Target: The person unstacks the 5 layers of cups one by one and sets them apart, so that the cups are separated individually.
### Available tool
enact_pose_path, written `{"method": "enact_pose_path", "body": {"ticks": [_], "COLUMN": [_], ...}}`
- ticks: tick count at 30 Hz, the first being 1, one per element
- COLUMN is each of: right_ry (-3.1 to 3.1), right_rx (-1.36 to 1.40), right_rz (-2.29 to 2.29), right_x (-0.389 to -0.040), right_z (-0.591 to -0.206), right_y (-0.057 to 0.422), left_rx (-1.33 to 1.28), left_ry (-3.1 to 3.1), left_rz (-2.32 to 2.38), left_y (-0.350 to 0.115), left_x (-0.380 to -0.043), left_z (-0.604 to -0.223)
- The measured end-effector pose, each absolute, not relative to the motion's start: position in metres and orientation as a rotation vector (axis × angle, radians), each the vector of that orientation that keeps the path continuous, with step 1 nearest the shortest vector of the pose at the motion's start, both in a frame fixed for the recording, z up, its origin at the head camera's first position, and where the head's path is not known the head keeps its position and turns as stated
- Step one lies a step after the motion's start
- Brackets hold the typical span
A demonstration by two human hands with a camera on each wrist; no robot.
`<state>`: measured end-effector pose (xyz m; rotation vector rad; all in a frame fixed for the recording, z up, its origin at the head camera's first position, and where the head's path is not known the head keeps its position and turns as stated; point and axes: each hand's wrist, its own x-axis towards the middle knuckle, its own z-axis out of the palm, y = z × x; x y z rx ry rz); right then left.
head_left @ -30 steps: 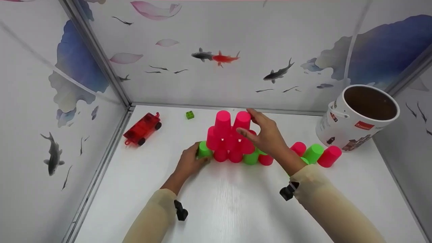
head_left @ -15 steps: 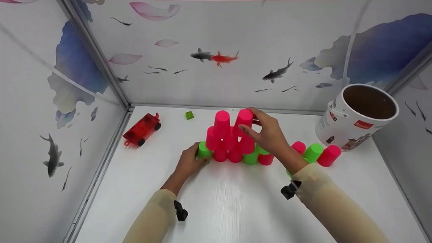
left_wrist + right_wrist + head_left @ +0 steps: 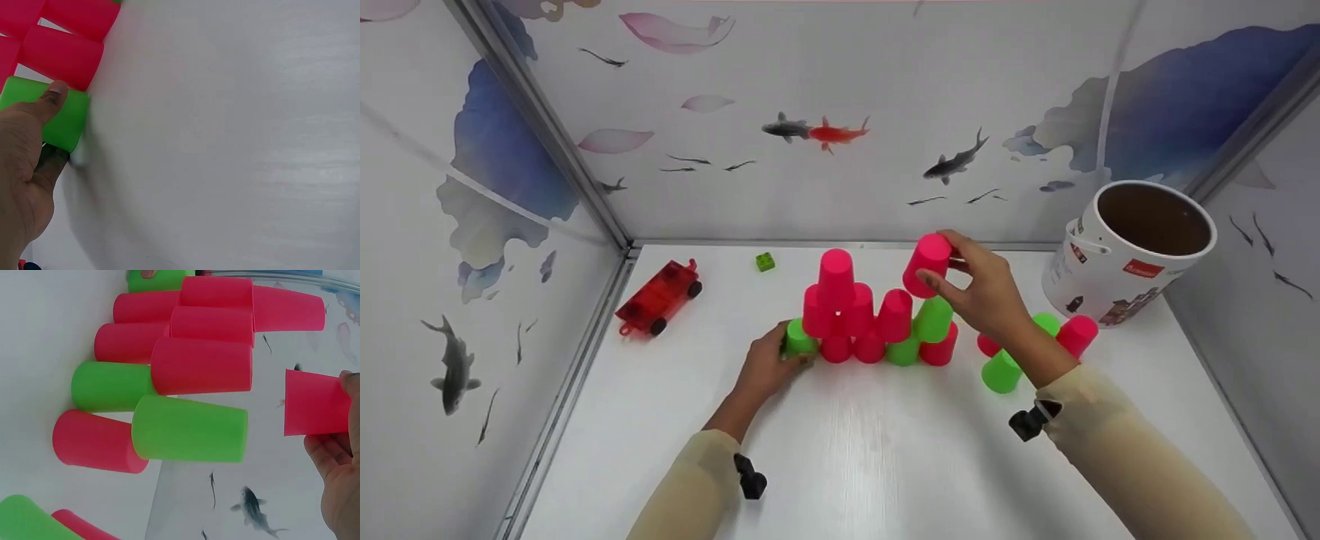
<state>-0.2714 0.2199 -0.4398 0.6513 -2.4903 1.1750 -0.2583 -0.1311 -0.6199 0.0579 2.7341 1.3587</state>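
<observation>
My left hand [image 3: 767, 364] grips a green cup [image 3: 801, 339] at the left end of the stack's bottom row; its thumb lies on the cup in the left wrist view. My right hand [image 3: 988, 289] pinches a pink cup [image 3: 927, 266] between thumb and fingers. That cup is above the second row's green cup [image 3: 934, 320]; the right wrist view shows a gap between it and the stack. All the stacked cups are upside down. One pink cup [image 3: 836, 279] stands on top at the left, over a second row that includes another pink cup [image 3: 202, 365].
Loose cups, including a green cup [image 3: 1001, 372] and a pink cup [image 3: 1078, 336], lie right of the stack, partly behind my right forearm. A white bucket [image 3: 1065, 281] stands at the back right. A red toy car [image 3: 658, 297] and a small green block [image 3: 765, 261] are at the left.
My right hand has taken the right-hand top pink cup off its place and carried it rightward. My left hand keeps its grip on the green cup. The head view has shifted slightly.
</observation>
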Motion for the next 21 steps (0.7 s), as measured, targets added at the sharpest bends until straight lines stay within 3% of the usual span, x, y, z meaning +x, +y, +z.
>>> {"method": "enact_pose_path", "body": {"ticks": [21], "right_ry": [-2.565], "right_rx": [0.365], "right_rz": [1.089], "right_x": [-0.241], "right_z": [-0.461], "right_y": [0.319], "left_rx": [0.06], "left_ry": [2.716], "left_rz": [1.364], "left_y": [-0.132], "left_x": [-0.257], "left_z": [-0.618]}}
